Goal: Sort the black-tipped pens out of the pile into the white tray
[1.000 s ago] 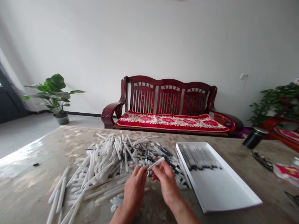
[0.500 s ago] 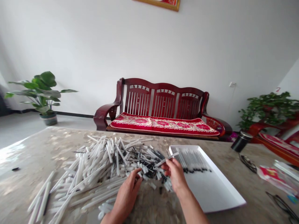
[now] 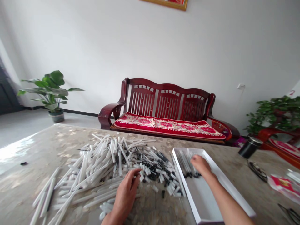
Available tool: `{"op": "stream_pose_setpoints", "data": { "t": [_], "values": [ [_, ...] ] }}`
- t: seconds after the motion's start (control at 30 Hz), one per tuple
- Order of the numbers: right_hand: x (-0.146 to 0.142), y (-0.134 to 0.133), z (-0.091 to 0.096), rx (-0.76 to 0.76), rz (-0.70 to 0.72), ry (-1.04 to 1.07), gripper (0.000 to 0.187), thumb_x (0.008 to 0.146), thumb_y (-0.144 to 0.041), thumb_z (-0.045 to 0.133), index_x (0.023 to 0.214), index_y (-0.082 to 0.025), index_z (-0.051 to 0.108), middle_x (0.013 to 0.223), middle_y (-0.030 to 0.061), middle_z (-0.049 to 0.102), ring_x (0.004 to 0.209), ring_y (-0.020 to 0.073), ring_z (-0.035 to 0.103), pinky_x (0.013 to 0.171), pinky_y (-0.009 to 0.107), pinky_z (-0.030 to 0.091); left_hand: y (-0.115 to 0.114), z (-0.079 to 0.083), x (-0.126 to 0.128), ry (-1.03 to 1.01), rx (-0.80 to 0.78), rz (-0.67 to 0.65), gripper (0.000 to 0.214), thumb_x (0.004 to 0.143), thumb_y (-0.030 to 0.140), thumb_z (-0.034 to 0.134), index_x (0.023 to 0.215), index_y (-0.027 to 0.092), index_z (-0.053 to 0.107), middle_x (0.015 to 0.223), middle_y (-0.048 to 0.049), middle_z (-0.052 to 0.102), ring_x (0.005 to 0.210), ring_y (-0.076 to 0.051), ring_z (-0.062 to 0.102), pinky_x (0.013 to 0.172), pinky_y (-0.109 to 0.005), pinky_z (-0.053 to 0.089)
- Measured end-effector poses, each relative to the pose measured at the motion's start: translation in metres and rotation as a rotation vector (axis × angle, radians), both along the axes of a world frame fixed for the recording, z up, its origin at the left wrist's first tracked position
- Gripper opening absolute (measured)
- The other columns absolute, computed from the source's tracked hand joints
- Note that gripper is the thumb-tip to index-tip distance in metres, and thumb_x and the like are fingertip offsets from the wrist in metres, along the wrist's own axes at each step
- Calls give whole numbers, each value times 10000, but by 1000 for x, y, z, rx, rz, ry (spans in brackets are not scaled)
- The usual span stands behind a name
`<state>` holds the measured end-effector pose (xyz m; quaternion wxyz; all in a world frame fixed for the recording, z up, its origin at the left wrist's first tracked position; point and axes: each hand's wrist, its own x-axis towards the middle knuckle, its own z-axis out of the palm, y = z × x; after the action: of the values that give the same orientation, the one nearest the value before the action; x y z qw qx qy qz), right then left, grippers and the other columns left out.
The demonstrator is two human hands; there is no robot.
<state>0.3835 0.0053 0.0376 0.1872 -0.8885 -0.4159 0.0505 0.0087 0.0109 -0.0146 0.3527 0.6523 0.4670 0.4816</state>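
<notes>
My left hand (image 3: 126, 189) rests at the near edge of the pile, fingers loosely bent with a gap at the thumb, beside small clear and black pen caps (image 3: 161, 176). Nothing shows between its fingers. Over the white box tray (image 3: 195, 204), my right hand (image 3: 201, 165) has its fingers closed at the right end of a row of clear pens (image 3: 186, 162) with black tips. The pen in its grip is mostly hidden by the hand. To the left spreads a heap of whitish translucent pen barrels (image 3: 93, 172), with thin dark refills (image 3: 140, 150) mixed in.
A black cylindrical container (image 3: 250, 147) lies tilted at the right, near dark glasses (image 3: 257, 172) and a red and clear plastic packet (image 3: 284, 186). A small black piece (image 3: 23, 163) lies at the far left. Beyond the table (image 3: 70, 134) is a wooden bench (image 3: 161, 103).
My right hand has moved right with a pen, from above the caps to the row in the tray. My left hand stays by the pile. The view has shifted slightly left.
</notes>
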Motion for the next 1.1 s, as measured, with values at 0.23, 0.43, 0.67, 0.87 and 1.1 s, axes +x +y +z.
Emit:
{"op": "stream_pose_setpoints", "data": {
  "t": [0.23,0.43,0.67,0.87,1.1],
  "values": [
    [-5,8,-12,-167,106,-126,165,811,-282,560,821,-214,710,879,95,738,849,237,674,628,274,380,5,4,-8,-107,-26,141,271,835,417,556,957,218,694,766,-28,708,667,-187,639,642,-282,509],
    [-28,2,4,-187,150,-212,210,870,-255,508,917,-219,709,957,92,739,879,229,679,649,266,393,9,6,-8,-109,-40,187,287,826,420,547,949,203,689,753,-31,698,654,-192,628,655,-303,505],
    [-121,8,18,-51,527,-273,226,891,-239,491,982,-273,695,1071,20,704,964,172,652,738,228,410,7,5,-6,-95,-20,153,226,841,349,527,917,212,690,804,-37,715,709,-197,640,708,-313,505],
    [-144,24,6,-221,491,-317,233,865,-229,540,1052,-204,676,1113,102,680,1022,243,648,787,298,435,1,10,-5,-85,7,118,187,844,299,528,889,222,692,863,-43,729,784,-208,661,743,-313,503],
    [-147,33,-3,-264,490,-301,279,931,-316,440,1035,-214,678,1112,102,687,1013,239,655,772,308,448,3,7,-2,-68,31,105,175,865,265,511,888,226,681,882,-41,720,816,-203,658,752,-304,490]
  ]
}}
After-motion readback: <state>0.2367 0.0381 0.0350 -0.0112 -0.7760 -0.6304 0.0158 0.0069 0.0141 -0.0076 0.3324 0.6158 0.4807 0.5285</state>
